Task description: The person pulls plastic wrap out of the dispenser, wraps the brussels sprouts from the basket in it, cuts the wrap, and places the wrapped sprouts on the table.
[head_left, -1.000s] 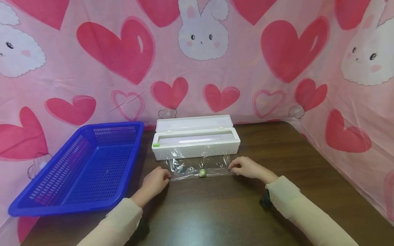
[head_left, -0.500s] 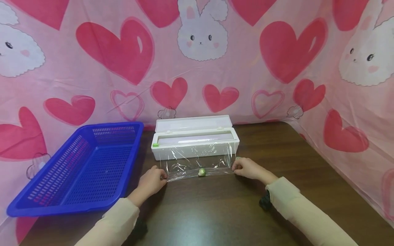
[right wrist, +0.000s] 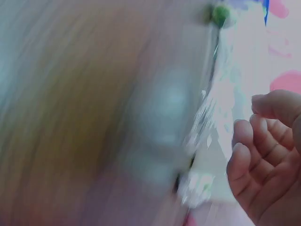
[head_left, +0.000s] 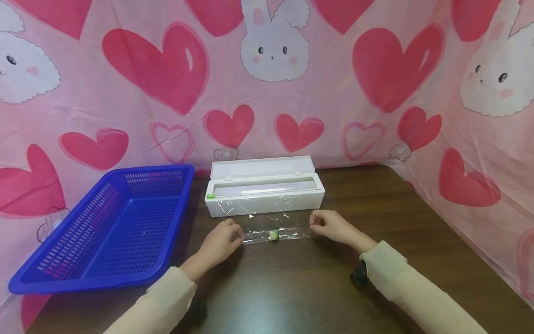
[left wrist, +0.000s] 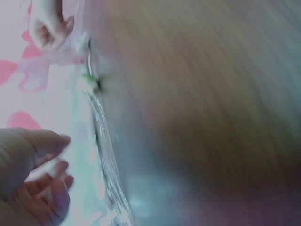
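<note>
A strip of clear cling film lies gathered in front of a white cling film box, from which it comes. Folded in the film near its middle is a small round green-and-white vegetable, like a Brussels sprout. My left hand hovers at the film's left end; the left wrist view shows thumb and fingers apart. At the other end is my right hand, its fingers loosely bent. Nothing shows between thumb and fingertips in the right wrist view. Both wrist views are blurred.
A large blue plastic basket stands on the left of the brown wooden table. The box's lid is raised at the back, and a green slider sits at its left end. A pink printed cloth hangs behind.
Both hands have let go of the film's ends. The left hand has moved right and inward, the right slightly left and up. The film has slackened around the green vegetable.
</note>
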`<state>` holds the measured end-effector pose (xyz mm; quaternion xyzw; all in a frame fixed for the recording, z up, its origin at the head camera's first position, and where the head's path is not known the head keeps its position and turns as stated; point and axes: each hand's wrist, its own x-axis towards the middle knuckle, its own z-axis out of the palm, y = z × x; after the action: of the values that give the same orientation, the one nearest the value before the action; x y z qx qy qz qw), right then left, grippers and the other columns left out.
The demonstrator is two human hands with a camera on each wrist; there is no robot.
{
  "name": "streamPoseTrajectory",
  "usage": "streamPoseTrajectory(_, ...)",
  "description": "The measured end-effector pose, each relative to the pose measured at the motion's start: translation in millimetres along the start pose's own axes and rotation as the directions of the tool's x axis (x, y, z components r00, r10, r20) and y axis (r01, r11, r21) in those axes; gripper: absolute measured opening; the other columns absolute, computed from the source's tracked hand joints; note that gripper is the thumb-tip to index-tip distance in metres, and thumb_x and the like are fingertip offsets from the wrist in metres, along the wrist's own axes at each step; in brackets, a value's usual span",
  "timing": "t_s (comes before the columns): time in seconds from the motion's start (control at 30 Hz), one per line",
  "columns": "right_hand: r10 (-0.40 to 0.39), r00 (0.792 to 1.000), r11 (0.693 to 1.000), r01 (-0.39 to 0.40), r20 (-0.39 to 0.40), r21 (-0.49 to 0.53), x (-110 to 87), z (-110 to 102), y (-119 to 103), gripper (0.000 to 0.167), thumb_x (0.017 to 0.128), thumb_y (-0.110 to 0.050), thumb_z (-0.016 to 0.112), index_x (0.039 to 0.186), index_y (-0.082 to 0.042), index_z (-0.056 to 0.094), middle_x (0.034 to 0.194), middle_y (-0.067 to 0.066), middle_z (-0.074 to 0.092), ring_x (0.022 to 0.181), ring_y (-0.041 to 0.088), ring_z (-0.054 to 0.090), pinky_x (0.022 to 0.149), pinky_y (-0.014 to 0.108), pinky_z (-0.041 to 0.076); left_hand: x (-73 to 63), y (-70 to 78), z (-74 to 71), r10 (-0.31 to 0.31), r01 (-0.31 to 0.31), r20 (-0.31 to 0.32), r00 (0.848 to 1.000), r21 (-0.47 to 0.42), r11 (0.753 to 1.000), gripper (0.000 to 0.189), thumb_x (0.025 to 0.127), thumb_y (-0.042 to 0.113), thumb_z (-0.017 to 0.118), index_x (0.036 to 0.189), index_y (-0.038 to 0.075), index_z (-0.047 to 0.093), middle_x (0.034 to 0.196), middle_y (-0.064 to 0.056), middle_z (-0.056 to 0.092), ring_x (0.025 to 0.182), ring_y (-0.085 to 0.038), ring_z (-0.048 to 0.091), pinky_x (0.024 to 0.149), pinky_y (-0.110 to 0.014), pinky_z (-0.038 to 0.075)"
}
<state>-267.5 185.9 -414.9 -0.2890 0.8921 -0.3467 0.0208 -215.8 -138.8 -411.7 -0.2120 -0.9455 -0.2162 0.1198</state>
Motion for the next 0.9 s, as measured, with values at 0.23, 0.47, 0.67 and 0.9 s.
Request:
streamPoseTrajectory(0.23, -0.179, 0.983, 0.983, 0.178, 0.029, 0.051, 12.9, 19, -21, 0.007, 0.084, -0.002, 0.063, 0.091, -0.003, 0.065, 0.084, 0.001, 0.063, 0.077, 0.01, 0.055, 0.068, 0.027, 0.047, 14.4, 20.8, 17.4, 0.248, -0.244, 0.045, 0.968, -0.085, 0.966, 0.013, 0.077, 0.006, 0.072, 0.09, 0.007, 0.07, 0.088, 0.001, 0.061, 0.084, -0.017, 0.057, 0.072, -0.033, 0.047)
streamPoseTrajectory(0.47, -0.303, 0.951, 0.952, 0.3, 0.063, 0.063, 25.3, 36, -37, 0.01, 0.082, 0.002, 0.064, 0.089, -0.003, 0.068, 0.092, 0.0, 0.061, 0.09, 0.016, 0.057, 0.079, 0.028, 0.049, 24.5, 29.3, 32.4, 0.272, -0.265, 0.095, 0.958, -0.078, 0.961, 0.018, 0.08, 0.011, 0.071, 0.098, 0.01, 0.071, 0.092, 0.002, 0.06, 0.087, -0.015, 0.056, 0.075, -0.031, 0.047)
streamPoseTrajectory(0.67, -0.265, 0.955, 0.964, 0.266, 0.13, 0.015, 33.1, 43, -36, 0.012, 0.083, 0.0, 0.063, 0.094, -0.005, 0.069, 0.094, 0.0, 0.062, 0.092, 0.014, 0.058, 0.079, 0.027, 0.048, 30.1, 29.7, 37.6, 0.254, -0.249, 0.127, 0.959, -0.05, 0.967, 0.018, 0.08, 0.013, 0.071, 0.098, 0.01, 0.071, 0.094, 0.001, 0.061, 0.086, -0.014, 0.055, 0.073, -0.029, 0.047)
streamPoseTrajectory(0.9, -0.177, 0.972, 0.979, 0.19, 0.156, -0.071, 40.0, 44, -34, 0.017, 0.084, -0.004, 0.063, 0.1, -0.004, 0.068, 0.096, 0.003, 0.065, 0.092, 0.017, 0.059, 0.079, 0.031, 0.047, 35.1, 27.7, 39.7, 0.226, -0.22, 0.114, 0.967, -0.061, 0.974, 0.021, 0.078, 0.012, 0.072, 0.099, 0.009, 0.071, 0.097, -0.001, 0.066, 0.088, -0.017, 0.055, 0.077, -0.033, 0.045)
